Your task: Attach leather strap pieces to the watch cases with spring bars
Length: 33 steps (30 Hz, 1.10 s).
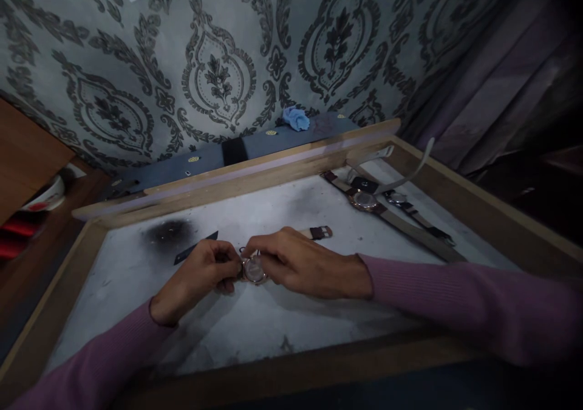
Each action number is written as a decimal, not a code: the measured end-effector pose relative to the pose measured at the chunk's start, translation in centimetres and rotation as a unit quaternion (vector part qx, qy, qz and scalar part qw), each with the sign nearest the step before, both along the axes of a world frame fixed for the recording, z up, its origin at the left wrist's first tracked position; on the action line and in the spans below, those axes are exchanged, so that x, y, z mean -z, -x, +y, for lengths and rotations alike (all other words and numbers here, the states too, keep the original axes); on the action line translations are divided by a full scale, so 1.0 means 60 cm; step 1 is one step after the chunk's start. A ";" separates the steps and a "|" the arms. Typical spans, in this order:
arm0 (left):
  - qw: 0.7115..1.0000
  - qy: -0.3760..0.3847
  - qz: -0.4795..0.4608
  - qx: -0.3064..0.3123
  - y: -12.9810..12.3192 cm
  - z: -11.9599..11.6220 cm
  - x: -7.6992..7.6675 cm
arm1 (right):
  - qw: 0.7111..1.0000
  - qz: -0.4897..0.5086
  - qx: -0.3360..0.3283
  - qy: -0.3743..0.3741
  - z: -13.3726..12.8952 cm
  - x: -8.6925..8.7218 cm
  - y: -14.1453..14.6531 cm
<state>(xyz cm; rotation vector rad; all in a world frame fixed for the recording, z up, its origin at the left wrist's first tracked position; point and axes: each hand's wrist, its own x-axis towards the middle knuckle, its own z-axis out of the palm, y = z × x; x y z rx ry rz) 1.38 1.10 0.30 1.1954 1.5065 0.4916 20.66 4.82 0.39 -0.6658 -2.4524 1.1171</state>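
Note:
A round wristwatch [254,269] with a shiny rim lies between my two hands over the white board. My left hand [204,267] pinches the left side of its case, fingers closed. From the other side my right hand [296,261] grips the watch, its fingertips on the case edge. Behind the right hand, a brown strap end with a buckle [321,232] sticks out; whether it belongs to this watch is hidden. A dark flat strip [195,248] lies just behind my left hand.
Several other watches [365,200] with straps lie at the right of the wood-framed white board [136,300]. The raised wooden frame [255,170] runs round it. A crumpled blue cloth [296,118] rests behind the far edge. A bowl [48,194] stands at the left.

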 end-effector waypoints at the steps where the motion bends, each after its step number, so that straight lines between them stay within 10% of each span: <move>1: 1.000 -0.003 -0.001 0.000 0.000 -0.001 0.000 | 1.000 0.020 0.013 0.010 0.000 0.000 -0.001; 8: 1.000 -0.022 -0.008 -0.005 0.001 -0.006 -0.009 | 0.986 -0.011 0.162 -0.027 -0.004 0.008 0.000; 19: 0.997 -0.067 -0.044 0.019 -0.005 -0.014 -0.023 | 0.976 0.039 0.105 0.188 -0.012 0.003 0.013; 33: 0.997 -0.041 -0.069 0.007 -0.003 -0.015 -0.020 | 0.968 0.043 0.112 0.218 -0.006 0.009 0.014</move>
